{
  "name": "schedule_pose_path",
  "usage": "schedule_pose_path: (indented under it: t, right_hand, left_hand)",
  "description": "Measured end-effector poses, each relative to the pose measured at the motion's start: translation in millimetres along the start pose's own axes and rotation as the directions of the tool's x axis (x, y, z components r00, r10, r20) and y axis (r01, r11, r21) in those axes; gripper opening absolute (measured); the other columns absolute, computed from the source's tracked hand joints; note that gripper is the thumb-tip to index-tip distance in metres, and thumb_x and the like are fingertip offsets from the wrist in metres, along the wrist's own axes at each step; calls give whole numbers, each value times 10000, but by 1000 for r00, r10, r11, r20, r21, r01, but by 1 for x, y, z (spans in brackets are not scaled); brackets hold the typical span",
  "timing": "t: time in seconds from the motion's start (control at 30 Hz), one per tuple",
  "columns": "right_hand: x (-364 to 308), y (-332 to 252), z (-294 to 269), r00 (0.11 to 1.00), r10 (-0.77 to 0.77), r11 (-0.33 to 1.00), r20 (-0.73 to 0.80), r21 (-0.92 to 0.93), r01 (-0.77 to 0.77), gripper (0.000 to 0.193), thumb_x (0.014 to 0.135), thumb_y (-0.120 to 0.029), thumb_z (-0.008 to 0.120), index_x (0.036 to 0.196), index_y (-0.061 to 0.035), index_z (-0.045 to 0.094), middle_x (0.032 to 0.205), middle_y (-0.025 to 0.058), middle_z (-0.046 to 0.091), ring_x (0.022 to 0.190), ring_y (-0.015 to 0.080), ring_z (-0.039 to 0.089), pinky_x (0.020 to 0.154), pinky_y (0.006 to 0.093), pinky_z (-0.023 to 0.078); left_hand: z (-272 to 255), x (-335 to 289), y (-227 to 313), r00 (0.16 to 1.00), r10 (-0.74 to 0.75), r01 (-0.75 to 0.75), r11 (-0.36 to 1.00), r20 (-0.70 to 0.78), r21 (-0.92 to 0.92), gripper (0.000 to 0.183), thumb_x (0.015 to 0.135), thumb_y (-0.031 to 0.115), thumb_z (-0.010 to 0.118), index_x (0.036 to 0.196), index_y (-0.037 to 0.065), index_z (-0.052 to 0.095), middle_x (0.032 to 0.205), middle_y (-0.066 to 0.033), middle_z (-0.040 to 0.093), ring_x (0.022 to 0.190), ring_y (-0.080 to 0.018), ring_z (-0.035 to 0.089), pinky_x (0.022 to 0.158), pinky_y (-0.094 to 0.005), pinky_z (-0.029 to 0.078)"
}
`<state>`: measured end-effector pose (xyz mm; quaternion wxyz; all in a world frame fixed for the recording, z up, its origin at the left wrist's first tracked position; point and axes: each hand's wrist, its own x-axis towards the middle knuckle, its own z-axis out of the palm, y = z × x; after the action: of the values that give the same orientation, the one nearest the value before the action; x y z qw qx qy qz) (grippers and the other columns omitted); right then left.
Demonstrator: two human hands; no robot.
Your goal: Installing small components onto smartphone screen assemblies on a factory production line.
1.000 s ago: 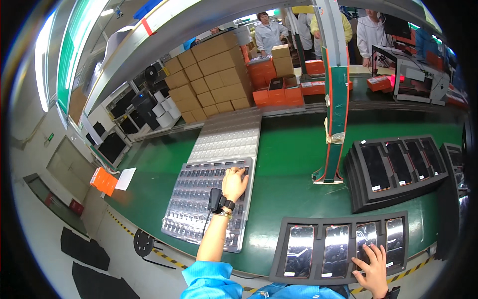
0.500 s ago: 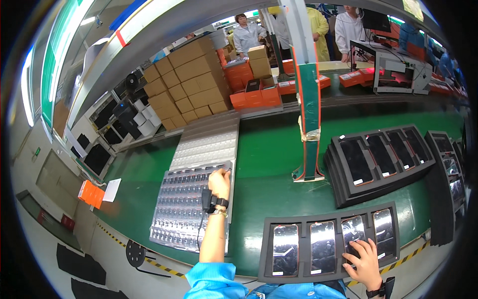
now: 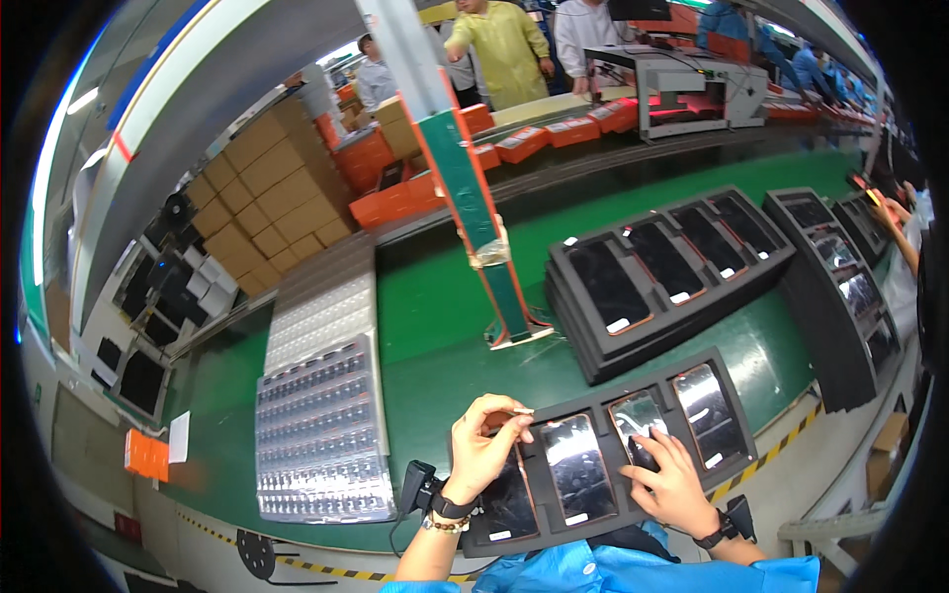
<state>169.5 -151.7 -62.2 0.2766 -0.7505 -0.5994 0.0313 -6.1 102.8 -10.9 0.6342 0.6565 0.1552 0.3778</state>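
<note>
Pinching a small pale piece [image 3: 523, 411] between thumb and fingers, the left hand [image 3: 486, 445] is at the first phone's upper end; half a second ago it was over the clear plastic tray [image 3: 379, 425]. The piece is too small to identify. The right hand [image 3: 677, 484] stays at the third phone from the left, its fingers loosely spread, fingertips on the screen. The view has swung, so the clear tray and the stack of foam trays [image 3: 578, 346] sit farther left in the frame.

The black foam tray [image 3: 541, 474] lies at the lower centre, slanting up to the right, with four phones [image 3: 581, 469] in its slots. Their dark, glossy screens catch bright reflections within orange edges; white labels show at the lower ends of three.
</note>
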Motion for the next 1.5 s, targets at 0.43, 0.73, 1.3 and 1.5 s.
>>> schedule_pose_path:
  t: [0.43,0.73,1.3,1.5]
  right_hand:
    - [-4,-1,-9,927,157,946,-341,322,-42,114,798,-13,684,910,-24,692,1299,230,607,1230,397,617,1008,426,526]
    - [-5,2,-8,914,189,934,-359,353,-55,100,818,-21,684,916,-34,685,1286,216,615,1207,375,627,1003,417,529]
    - [-7,5,-6,921,184,935,-343,349,-57,118,822,-35,700,938,-50,686,1293,201,609,1223,379,614,999,422,532]
    - [-7,4,-5,926,162,946,-341,321,-47,118,822,-37,700,938,-51,686,1292,201,609,1226,378,612,996,416,532]
  left_hand:
    - [82,35,-33,912,38,-194,917,408,348,199,898,-18,694,1048,74,786,1107,-51,704,896,-155,718,722,-259,590]
    - [91,51,-66,799,252,-488,802,547,345,304,797,-44,710,1054,106,778,1069,-74,734,955,-250,725,831,-323,603]
    - [87,64,-55,745,193,-493,804,638,332,351,800,-63,691,1092,118,761,1097,-63,723,1006,-248,716,873,-315,597]
    - [89,71,-51,723,207,-494,822,659,284,303,804,-72,702,1043,98,777,1064,-57,735,962,-220,724,833,-302,598]
